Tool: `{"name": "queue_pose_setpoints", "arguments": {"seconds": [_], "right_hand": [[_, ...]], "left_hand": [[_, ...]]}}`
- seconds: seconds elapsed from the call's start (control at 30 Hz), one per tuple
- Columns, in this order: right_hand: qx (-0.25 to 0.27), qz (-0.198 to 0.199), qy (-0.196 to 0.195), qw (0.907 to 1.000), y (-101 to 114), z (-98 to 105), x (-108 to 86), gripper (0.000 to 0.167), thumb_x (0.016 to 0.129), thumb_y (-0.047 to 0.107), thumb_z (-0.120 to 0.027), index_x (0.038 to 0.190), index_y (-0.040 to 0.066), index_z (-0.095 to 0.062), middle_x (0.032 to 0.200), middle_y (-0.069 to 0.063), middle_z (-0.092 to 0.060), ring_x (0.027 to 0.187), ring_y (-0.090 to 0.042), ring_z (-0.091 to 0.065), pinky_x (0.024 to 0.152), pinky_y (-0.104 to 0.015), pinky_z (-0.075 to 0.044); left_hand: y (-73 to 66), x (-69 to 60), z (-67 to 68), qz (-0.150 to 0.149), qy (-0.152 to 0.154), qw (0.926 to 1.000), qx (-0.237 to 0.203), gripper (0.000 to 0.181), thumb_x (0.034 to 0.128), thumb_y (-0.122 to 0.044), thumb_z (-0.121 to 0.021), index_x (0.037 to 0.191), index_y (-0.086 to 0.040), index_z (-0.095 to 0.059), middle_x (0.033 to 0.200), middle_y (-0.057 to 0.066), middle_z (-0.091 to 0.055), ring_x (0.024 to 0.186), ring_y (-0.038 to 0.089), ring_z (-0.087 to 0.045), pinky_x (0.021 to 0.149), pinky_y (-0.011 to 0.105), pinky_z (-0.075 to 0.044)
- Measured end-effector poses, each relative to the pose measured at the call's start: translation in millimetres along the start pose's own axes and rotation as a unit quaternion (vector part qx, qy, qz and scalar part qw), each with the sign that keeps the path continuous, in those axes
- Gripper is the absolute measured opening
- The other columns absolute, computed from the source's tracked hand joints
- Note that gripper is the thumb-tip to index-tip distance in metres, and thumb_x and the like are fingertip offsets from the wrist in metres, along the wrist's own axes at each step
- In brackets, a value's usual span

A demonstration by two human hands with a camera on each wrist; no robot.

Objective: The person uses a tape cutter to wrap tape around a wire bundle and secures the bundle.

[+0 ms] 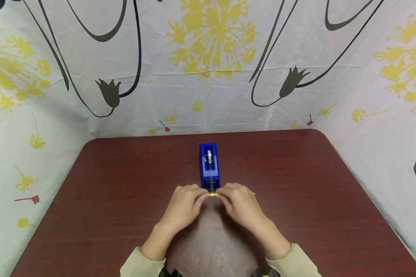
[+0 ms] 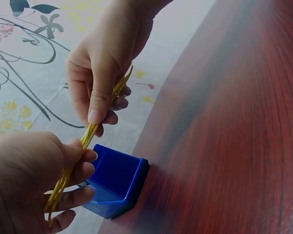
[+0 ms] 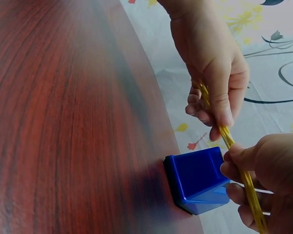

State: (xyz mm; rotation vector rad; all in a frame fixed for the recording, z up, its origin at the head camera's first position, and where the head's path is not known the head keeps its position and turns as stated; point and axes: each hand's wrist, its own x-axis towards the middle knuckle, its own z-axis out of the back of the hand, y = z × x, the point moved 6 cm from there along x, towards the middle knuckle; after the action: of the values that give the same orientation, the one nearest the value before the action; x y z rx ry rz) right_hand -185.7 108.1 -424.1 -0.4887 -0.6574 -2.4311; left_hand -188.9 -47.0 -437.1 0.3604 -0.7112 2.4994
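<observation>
A thin bundle of yellow strands (image 1: 212,194) is stretched between both hands, just before the front end of a blue tape dispenser (image 1: 210,165). My left hand (image 1: 185,204) pinches the bundle between thumb and fingers on one side. On the other side my right hand (image 1: 240,204) does the same, and a yellow tip pokes out past it. Only a short piece of the bundle (image 2: 90,134) shows between the thumbs in the left wrist view. In the right wrist view the dispenser (image 3: 198,178) is partly behind the fingers. Whether tape touches the bundle is hard to tell.
A dark red wooden table (image 1: 131,173) lies under the hands, with rounded far corners. Behind it and at both sides hangs a white sheet (image 1: 201,96) with yellow and grey flower prints.
</observation>
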Motion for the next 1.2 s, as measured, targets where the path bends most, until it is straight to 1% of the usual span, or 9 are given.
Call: {"name": "queue_pose_setpoints", "arguments": {"seconds": [0.17,0.37,0.5,0.7,0.97,1.07,1.2], "right_hand": [[0.002,-0.015,0.006,0.9999,-1.0,-0.8,-0.5,0.008,0.087,0.009,-0.08,0.093,0.013,-0.077,0.082,0.008,-0.068,0.068,-0.008,-0.061,0.061,-0.031,-0.052],[0.005,-0.024,0.012,0.9996,-1.3,-2.0,-0.5,0.007,0.088,0.011,-0.079,0.095,0.013,-0.077,0.084,0.007,-0.068,0.069,-0.007,-0.06,0.06,-0.031,-0.052],[0.006,-0.024,0.018,0.9995,-0.9,-3.0,0.1,0.007,0.09,0.01,-0.076,0.097,0.012,-0.077,0.084,0.006,-0.069,0.07,-0.009,-0.062,0.061,-0.032,-0.052],[0.0,-0.01,0.024,0.9997,0.0,-4.0,1.6,0.006,0.091,0.006,-0.075,0.095,0.01,-0.077,0.08,0.003,-0.068,0.072,-0.015,-0.065,0.067,-0.037,-0.054],[0.003,0.001,0.006,1.0,0.5,-2.3,2.6,0.007,0.089,0.006,-0.077,0.094,0.011,-0.077,0.08,0.005,-0.068,0.073,-0.014,-0.063,0.069,-0.038,-0.053],[0.004,0.001,0.002,1.0,0.1,-1.9,2.6,0.008,0.089,0.006,-0.077,0.095,0.011,-0.077,0.082,0.005,-0.069,0.074,-0.015,-0.063,0.07,-0.038,-0.052],[0.0,0.004,-0.003,1.0,-0.4,-2.0,2.5,0.009,0.088,0.006,-0.078,0.095,0.012,-0.077,0.083,0.005,-0.069,0.075,-0.015,-0.063,0.07,-0.038,-0.052]], "left_hand": [[0.6,-0.2,0.8,-0.002,-0.017,0.9997,-0.015,0.01,0.0961,-0.018,-0.07,0.098,-0.014,-0.079,0.08,-0.007,-0.066,0.07,0.007,-0.058,0.073,0.035,-0.046],[2.3,-0.7,0.5,0.009,-0.017,0.9991,-0.039,0.008,0.0952,-0.016,-0.072,0.097,-0.014,-0.079,0.08,-0.008,-0.064,0.068,0.005,-0.054,0.072,0.034,-0.046],[3.3,-0.7,-0.2,0.012,-0.016,0.9988,-0.045,0.007,0.095,-0.016,-0.072,0.097,-0.014,-0.079,0.079,-0.009,-0.063,0.067,0.005,-0.053,0.071,0.033,-0.046],[3.7,-0.8,0.3,0.009,-0.024,0.9988,-0.042,0.006,0.0935,-0.016,-0.074,0.096,-0.014,-0.078,0.081,-0.008,-0.064,0.069,0.007,-0.056,0.072,0.034,-0.046],[3.6,-0.6,3.1,0.019,-0.03,0.9983,-0.045,0.007,0.0911,-0.017,-0.077,0.098,-0.015,-0.078,0.085,-0.008,-0.067,0.073,0.008,-0.06,0.074,0.035,-0.045],[3.2,-0.5,3.7,0.024,-0.03,0.9982,-0.046,0.008,0.0916,-0.017,-0.076,0.1,-0.015,-0.078,0.087,-0.008,-0.068,0.075,0.008,-0.061,0.074,0.035,-0.045],[2.9,-0.1,3.1,0.024,-0.023,0.9988,-0.035,0.011,0.0953,-0.018,-0.072,0.104,-0.014,-0.078,0.092,-0.005,-0.07,0.079,0.01,-0.064,0.075,0.036,-0.045]]}}
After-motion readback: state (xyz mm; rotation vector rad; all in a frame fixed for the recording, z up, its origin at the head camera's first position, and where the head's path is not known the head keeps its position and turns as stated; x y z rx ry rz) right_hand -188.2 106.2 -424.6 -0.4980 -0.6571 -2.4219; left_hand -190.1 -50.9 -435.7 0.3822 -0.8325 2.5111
